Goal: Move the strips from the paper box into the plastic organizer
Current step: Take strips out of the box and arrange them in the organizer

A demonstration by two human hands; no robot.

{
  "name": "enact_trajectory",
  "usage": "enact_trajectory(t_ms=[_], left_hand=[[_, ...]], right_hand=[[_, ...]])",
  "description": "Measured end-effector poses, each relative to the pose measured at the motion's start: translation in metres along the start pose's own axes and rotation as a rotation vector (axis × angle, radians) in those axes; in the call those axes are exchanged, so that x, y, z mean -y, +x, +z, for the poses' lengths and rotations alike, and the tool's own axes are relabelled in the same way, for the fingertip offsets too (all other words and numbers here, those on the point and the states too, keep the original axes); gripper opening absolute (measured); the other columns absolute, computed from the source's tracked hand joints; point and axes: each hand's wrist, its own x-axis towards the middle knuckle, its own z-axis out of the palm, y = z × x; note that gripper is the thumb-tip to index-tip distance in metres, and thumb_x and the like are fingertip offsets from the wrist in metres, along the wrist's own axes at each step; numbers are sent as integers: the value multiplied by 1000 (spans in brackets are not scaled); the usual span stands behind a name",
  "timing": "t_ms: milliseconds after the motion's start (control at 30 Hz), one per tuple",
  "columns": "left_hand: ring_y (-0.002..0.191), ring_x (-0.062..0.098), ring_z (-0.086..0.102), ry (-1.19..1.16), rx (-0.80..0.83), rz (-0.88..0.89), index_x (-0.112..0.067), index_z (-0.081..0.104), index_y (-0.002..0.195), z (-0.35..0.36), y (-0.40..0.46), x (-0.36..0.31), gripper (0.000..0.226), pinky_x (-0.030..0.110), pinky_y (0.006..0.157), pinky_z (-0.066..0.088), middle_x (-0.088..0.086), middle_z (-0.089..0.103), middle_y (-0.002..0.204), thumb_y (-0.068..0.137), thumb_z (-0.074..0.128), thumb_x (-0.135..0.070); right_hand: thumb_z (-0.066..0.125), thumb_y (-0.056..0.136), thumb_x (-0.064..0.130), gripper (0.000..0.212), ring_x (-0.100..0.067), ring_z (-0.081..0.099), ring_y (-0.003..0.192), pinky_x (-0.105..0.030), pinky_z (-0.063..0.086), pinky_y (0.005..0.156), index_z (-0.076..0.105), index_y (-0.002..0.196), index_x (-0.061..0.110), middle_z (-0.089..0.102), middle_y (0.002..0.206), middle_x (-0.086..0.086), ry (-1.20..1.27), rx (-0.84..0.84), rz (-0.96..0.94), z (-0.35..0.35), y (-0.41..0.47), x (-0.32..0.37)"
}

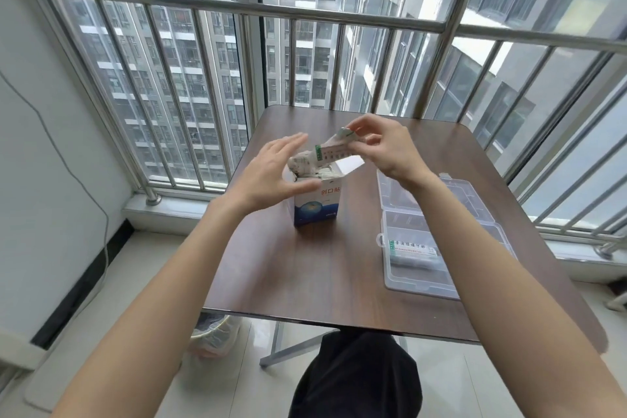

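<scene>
- Left hand [274, 176]: raised, palm turned inward toward the right, fingers straight and slightly spread, thumb extended below them. Holds nothing.
- Right hand [383, 149]: raised opposite the left, wrist bent, fingers curled. Grip is a pinch between thumb and fingertips [356, 128] on a bundle of strips [325, 153].
- Both forearms bare, extended forward, converging toward the hands.

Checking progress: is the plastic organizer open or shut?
Open. The plastic organizer's lid lies flat behind the tray, and strips already rest in one compartment.
</scene>
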Motion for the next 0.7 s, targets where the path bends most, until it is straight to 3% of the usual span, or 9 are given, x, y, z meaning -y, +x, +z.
enact_trajectory(t_ms=[67, 133, 200, 333, 467, 567, 700], left_hand=[[132, 7, 34, -189, -174, 30, -23, 38, 142, -4, -2, -18, 70, 28, 108, 27, -4, 42, 144, 84, 55, -58], [123, 5, 45, -342, -196, 43, -18, 46, 136, -4, -1, -44, 56, 23, 103, 36, -1, 51, 136, 89, 52, -47], [114, 6, 53, -435, -9, 22, -16, 49, 133, 3, 4, -69, 45, 17, 92, 44, 0, 57, 130, 94, 51, -38], [91, 19, 66, -664, 374, 24, -8, 56, 120, 31, 9, -104, 26, 25, 73, 49, 10, 66, 107, 100, 41, -18], [78, 21, 69, -939, 376, -109, -5, 62, 107, 64, 9, -124, 17, 26, 72, 56, 11, 69, 94, 93, 55, -9], [72, 17, 66, -914, 381, -165, -4, 64, 109, 87, 9, -127, 26, 24, 68, 55, 12, 69, 92, 84, 66, -10], [72, 11, 67, -949, 448, -221, -13, 67, 97, 105, 6, -135, 18, 20, 66, 54, 3, 72, 86, 80, 69, -12]], right_hand=[[68, 82, 1, 21, -13, 60, 73, -22, 53, 66, 66, 100, 11, 69, 96, -3, 153, -2, 43, -13, -17, -1], [67, 82, -1, 23, -14, 60, 74, -24, 55, 67, 65, 101, 12, 68, 94, -1, 214, 24, 38, -23, -37, -2], [67, 82, -2, 23, -13, 61, 75, -25, 56, 69, 65, 100, 14, 67, 91, 2, 228, 36, 28, -34, -57, -2], [71, 80, 2, 26, -12, 65, 81, -26, 55, 74, 66, 103, 12, 69, 94, -1, 227, -27, 32, -53, -91, -5], [77, 75, 10, 40, -11, 66, 80, -22, 56, 74, 62, 112, 11, 66, 97, -4, 266, -172, 189, -71, -123, -22], [77, 75, 7, 39, -13, 65, 66, -22, 53, 59, 59, 110, 12, 67, 86, -8, 345, -134, 337, -77, -142, -36], [77, 75, 3, 36, -13, 63, 63, -24, 54, 58, 60, 106, 10, 69, 79, -5, 338, -142, 369, -79, -157, -51]])
